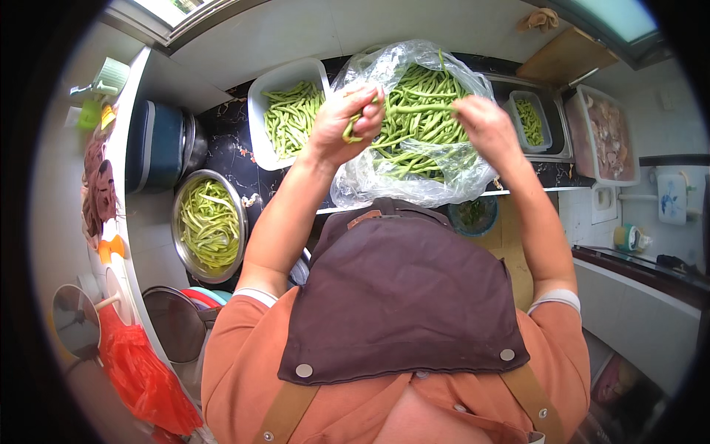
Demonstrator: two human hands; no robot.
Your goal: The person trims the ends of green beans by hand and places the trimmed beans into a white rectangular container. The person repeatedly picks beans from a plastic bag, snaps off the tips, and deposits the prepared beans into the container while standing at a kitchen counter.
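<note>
My left hand (352, 119) is closed around a few green bean pieces, above the left edge of an open clear plastic bag (360, 180) heaped with long green beans (424, 125). With its fingertips my right hand (488, 125) pinches the right end of one green bean (424, 109), which stretches over the heap towards my left hand. Left of the bag, a white plastic tub (258, 133) holds shorter green bean pieces (294, 119). A smaller clear container (546, 130) with cut beans stands right of the bag, in the sink.
A steel bowl (241, 222) of paler green beans is at the left of the black counter (219, 127). At the right stands a plastic bin (582, 122) with pale pinkish contents. A blue basin (474, 219) is below the counter edge. A wooden board (560, 58) leans behind the sink.
</note>
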